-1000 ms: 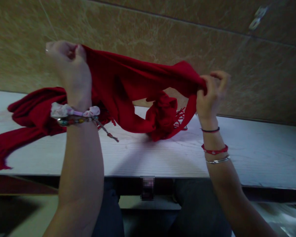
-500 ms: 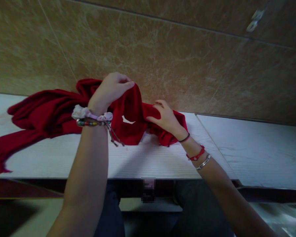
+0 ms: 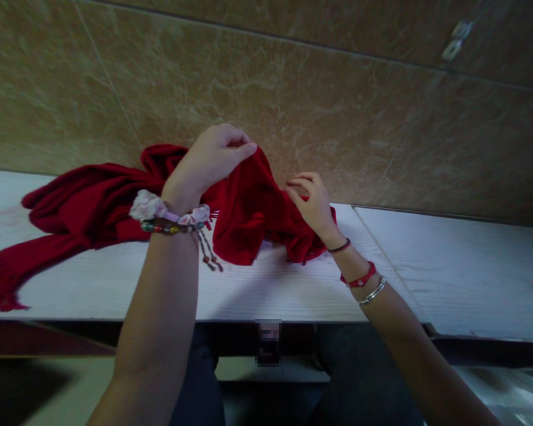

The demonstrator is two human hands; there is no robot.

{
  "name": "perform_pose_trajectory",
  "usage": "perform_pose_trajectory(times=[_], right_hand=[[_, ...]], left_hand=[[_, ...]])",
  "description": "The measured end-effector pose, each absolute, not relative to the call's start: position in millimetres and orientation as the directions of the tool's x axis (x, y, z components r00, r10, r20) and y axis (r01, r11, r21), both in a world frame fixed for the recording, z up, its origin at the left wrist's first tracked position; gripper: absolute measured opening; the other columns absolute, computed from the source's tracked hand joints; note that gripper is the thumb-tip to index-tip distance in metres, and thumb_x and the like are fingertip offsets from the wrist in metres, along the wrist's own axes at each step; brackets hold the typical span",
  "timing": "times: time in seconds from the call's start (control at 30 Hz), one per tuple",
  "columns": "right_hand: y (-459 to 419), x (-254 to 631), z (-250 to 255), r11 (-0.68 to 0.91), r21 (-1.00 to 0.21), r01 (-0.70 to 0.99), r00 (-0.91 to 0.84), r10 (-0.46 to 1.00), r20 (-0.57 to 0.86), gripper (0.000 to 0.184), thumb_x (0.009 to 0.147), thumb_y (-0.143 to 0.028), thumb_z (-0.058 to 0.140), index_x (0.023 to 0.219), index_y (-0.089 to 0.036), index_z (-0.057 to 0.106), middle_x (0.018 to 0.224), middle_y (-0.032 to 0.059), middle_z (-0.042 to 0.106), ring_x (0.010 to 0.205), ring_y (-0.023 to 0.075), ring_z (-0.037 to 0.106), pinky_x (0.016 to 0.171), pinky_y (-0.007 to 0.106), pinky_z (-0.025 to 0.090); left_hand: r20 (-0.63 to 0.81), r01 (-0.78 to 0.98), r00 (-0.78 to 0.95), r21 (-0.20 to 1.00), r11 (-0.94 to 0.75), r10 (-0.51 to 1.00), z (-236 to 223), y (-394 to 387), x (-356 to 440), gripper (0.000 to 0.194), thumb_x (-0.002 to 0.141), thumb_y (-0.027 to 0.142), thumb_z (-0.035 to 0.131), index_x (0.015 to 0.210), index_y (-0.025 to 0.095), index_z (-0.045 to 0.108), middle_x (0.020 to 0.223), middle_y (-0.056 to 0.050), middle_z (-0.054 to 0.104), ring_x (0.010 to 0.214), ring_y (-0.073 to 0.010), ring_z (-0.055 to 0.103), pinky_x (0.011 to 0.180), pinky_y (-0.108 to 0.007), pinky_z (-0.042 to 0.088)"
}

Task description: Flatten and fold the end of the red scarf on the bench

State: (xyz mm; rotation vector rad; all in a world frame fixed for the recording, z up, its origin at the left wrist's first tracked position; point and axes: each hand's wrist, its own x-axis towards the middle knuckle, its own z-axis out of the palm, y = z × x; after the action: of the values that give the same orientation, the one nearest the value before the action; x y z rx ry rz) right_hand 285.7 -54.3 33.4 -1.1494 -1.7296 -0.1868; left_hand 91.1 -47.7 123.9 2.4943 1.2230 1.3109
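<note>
A red fringed scarf [image 3: 102, 204] lies bunched along a white wood-grain surface [image 3: 231, 296], its fringed end hanging toward the left. My left hand [image 3: 215, 157] pinches an upper edge of the scarf between thumb and fingers, lifting a fold that droops below it. Just above the scarf's right part, my right hand [image 3: 311, 201] has its thumb and fingers bent with a gap between them. It grips no cloth that I can see; whether the palm side touches the scarf is unclear. Part of the scarf is hidden behind my left hand and wrist.
A brown marbled tile wall [image 3: 266, 100] rises directly behind the white surface. A small metal-looking fitting [image 3: 456, 41] is on it at the upper right. A seam [image 3: 382, 251] crosses the surface on the right. My legs are below the front edge.
My left hand has moved right with the pinched fold, closing the loop that showed in the cloth. My right hand has shifted slightly right and up, off the scarf's middle.
</note>
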Motion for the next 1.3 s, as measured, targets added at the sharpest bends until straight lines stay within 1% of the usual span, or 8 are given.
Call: perform_pose_trajectory(times=[0.27, 0.4, 0.67, 0.83, 0.93, 1.07, 1.17, 1.3], right_hand=[[-55, 272, 30, 0.672, -0.318, 0.669, -0.136, 0.531, 0.837, 0.026, 0.078, -0.042, 0.060, 0.091, -0.019, 0.066, 0.102, 0.0075, 0.054, 0.102, 0.0212, 0.053, 0.093, 0.038, 0.043], [-52, 270, 28, 0.660, -0.363, 0.658, -0.099, 0.553, 0.827, 0.017, 0.080, -0.034, 0.060, 0.089, -0.021, 0.066, 0.101, 0.0065, 0.054, 0.100, 0.0207, 0.053, 0.091, 0.038, 0.043], [-40, 278, 17, 0.656, -0.389, 0.647, -0.121, 0.592, 0.797, 0.012, 0.076, -0.017, 0.054, 0.083, -0.019, 0.063, 0.099, 0.0055, 0.055, 0.095, 0.0177, 0.053, 0.090, 0.035, 0.043], [-31, 283, 4, 0.615, -0.434, 0.658, -0.099, 0.642, 0.760, 0.013, 0.074, -0.014, 0.050, 0.079, -0.019, 0.060, 0.093, 0.0039, 0.055, 0.091, 0.0167, 0.053, 0.088, 0.033, 0.043], [-25, 294, 3, 0.556, -0.442, 0.704, -0.056, 0.664, 0.745, 0.012, 0.072, -0.011, 0.052, 0.075, -0.019, 0.060, 0.093, 0.0050, 0.054, 0.089, 0.0170, 0.053, 0.086, 0.033, 0.043], [-20, 309, 7, 0.502, -0.443, 0.743, -0.004, 0.664, 0.747, 0.009, 0.074, -0.012, 0.054, 0.070, -0.018, 0.058, 0.087, 0.0056, 0.052, 0.087, 0.0175, 0.053, 0.086, 0.034, 0.042], [-23, 308, 11, 0.532, -0.427, 0.731, -0.044, 0.661, 0.749, 0.003, 0.076, -0.018, 0.056, 0.076, -0.018, 0.059, 0.089, 0.0057, 0.051, 0.092, 0.0187, 0.051, 0.089, 0.036, 0.040], [-34, 287, 6, 0.583, -0.389, 0.713, -0.172, 0.683, 0.710, 0.027, 0.076, -0.034, 0.061, 0.098, -0.019, 0.058, 0.104, 0.0083, 0.050, 0.102, 0.0215, 0.049, 0.091, 0.037, 0.040]], left_hand=[[0.484, 0.654, 0.532, 0.286, -0.700, 0.695, 126, -53, 100, 0.027, 0.083, 0.032, 0.041, 0.089, 0.015, 0.062, 0.086, -0.003, 0.059, 0.087, -0.0175, 0.056, 0.082, -0.030, 0.041], [0.465, 0.645, 0.567, 0.261, -0.718, 0.679, 127, -54, 105, 0.026, 0.084, 0.031, 0.041, 0.088, 0.017, 0.061, 0.087, -0.001, 0.059, 0.091, -0.0179, 0.055, 0.085, -0.030, 0.040], [0.464, 0.600, 0.580, 0.313, -0.737, 0.669, 129, -60, 101, 0.023, 0.083, 0.028, 0.042, 0.086, 0.014, 0.060, 0.087, -0.002, 0.060, 0.083, -0.0146, 0.055, 0.080, -0.027, 0.042], [0.493, 0.644, 0.503, 0.334, -0.688, 0.710, 129, -58, 95, 0.024, 0.082, 0.028, 0.045, 0.087, 0.012, 0.062, 0.087, -0.003, 0.060, 0.085, -0.0147, 0.054, 0.082, -0.027, 0.041], [0.533, 0.634, 0.387, 0.439, -0.637, 0.753, 130, -59, 82, 0.026, 0.081, 0.027, 0.047, 0.088, 0.008, 0.063, 0.081, -0.003, 0.058, 0.077, -0.0114, 0.050, 0.079, -0.025, 0.040], [0.574, 0.621, 0.140, 0.583, -0.523, 0.807, 131, -62, 63, 0.026, 0.079, 0.029, 0.050, 0.088, 0.008, 0.064, 0.070, 0.002, 0.052, 0.067, -0.0068, 0.043, 0.077, -0.025, 0.041], [0.562, 0.662, 0.040, 0.605, -0.443, 0.826, 132, -63, 55, 0.028, 0.079, 0.030, 0.050, 0.090, 0.009, 0.064, 0.066, 0.003, 0.049, 0.063, -0.0061, 0.041, 0.078, -0.027, 0.042], [0.545, 0.702, 0.121, 0.545, -0.459, 0.830, 133, -64, 61, 0.031, 0.079, 0.034, 0.049, 0.091, 0.010, 0.065, 0.075, 0.002, 0.054, 0.069, -0.0077, 0.047, 0.081, -0.030, 0.042]])
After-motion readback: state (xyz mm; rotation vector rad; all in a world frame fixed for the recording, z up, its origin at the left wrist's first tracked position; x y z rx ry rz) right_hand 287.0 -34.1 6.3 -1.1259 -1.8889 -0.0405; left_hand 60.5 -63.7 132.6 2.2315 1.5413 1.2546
